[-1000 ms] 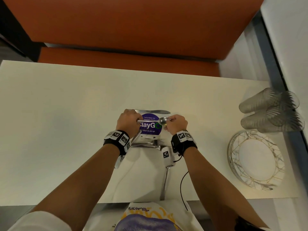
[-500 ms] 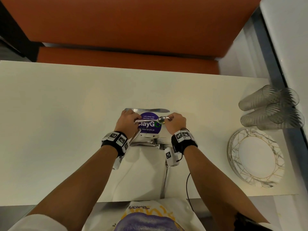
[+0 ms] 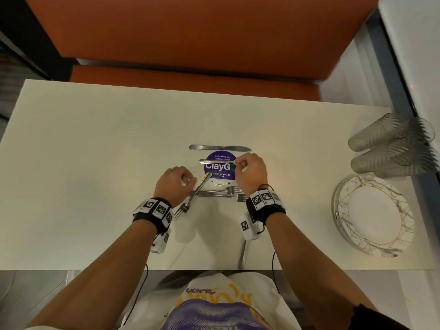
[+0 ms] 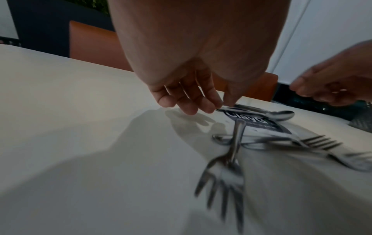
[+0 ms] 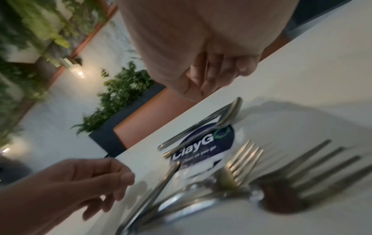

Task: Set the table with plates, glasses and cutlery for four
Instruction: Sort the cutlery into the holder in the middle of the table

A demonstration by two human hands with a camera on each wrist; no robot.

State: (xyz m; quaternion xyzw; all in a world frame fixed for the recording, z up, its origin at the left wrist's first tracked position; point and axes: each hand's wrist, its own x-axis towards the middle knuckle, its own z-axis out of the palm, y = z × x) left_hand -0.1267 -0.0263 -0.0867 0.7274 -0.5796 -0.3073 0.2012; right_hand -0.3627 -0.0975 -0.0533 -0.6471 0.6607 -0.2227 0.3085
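A spoon (image 3: 215, 161) lies flat across the purple ClayGo sticker (image 3: 220, 173), with a table knife (image 3: 219, 148) just beyond it. My left hand (image 3: 189, 181) hovers left of the sticker and holds nothing; in the left wrist view its fingers (image 4: 193, 98) hang fairly straight near the spoon's handle end (image 4: 223, 109). My right hand (image 3: 239, 166) sits above the spoon's bowl (image 4: 281, 114), fingers curled in and empty. One fork (image 3: 195, 196) lies slanted across a small pile of forks (image 3: 221, 194) between my wrists.
A stack of marbled plates (image 3: 371, 215) sits at the right end of the white table (image 3: 95, 163), with several ribbed glasses (image 3: 392, 144) lying on their sides behind it. Another utensil (image 3: 242, 256) lies by the near edge. An orange bench (image 3: 190, 79) runs along the far side.
Both hands held the spoon over the sticker; now it lies on the table and both have let go. The left hand has drawn back left, the right has lifted.
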